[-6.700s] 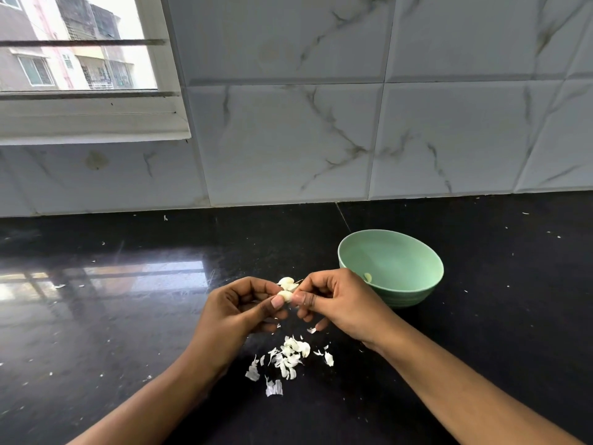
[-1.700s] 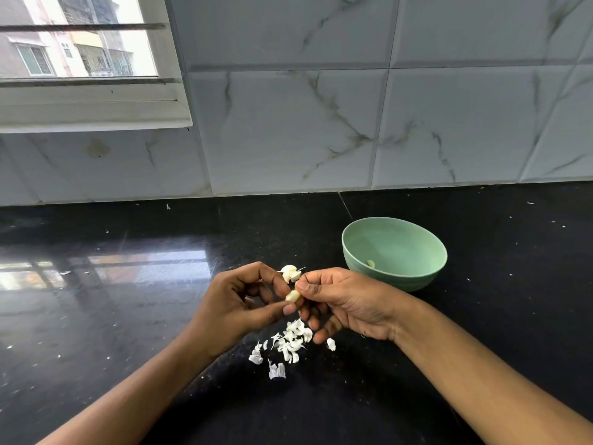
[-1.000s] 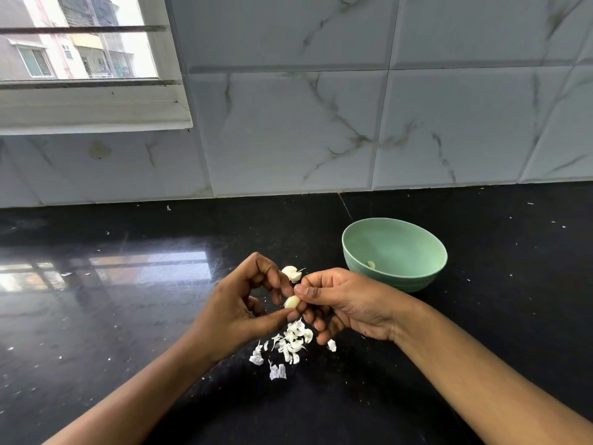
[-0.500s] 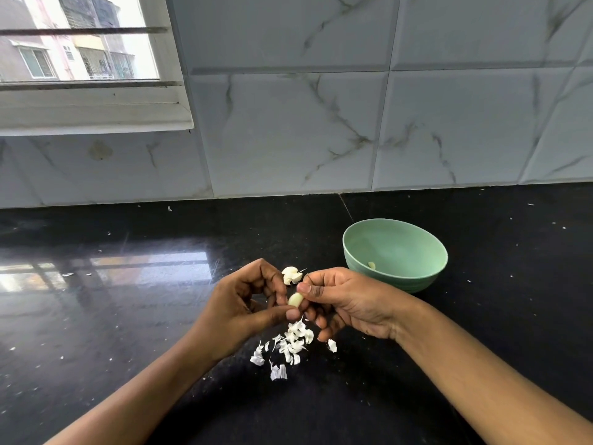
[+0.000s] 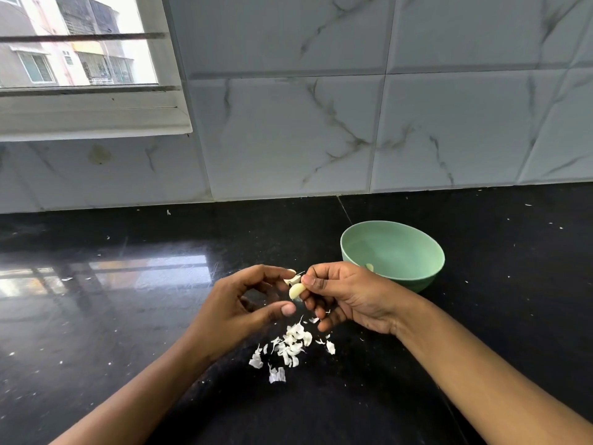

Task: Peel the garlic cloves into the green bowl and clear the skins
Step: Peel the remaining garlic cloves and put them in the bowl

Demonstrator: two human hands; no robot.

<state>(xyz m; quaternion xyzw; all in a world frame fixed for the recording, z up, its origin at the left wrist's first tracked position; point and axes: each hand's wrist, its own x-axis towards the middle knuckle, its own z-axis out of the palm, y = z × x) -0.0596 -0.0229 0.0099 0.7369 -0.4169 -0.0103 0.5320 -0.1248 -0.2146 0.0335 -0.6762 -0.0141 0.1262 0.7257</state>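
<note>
Now, from the head view, my right hand (image 5: 349,297) pinches a peeled garlic clove (image 5: 296,290) in its fingers just left of the green bowl (image 5: 414,252), where one clove (image 5: 369,267) already lies. My left hand (image 5: 234,308) curls its fingers round a white garlic piece (image 5: 292,279), thumb apart, above the skins (image 5: 290,345) scattered on the black desk (image 5: 128,332).

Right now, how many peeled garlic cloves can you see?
2: one clove in the right hand, another clove in the green bowl; left hand holds unpeeled garlic. More may hide.
</note>
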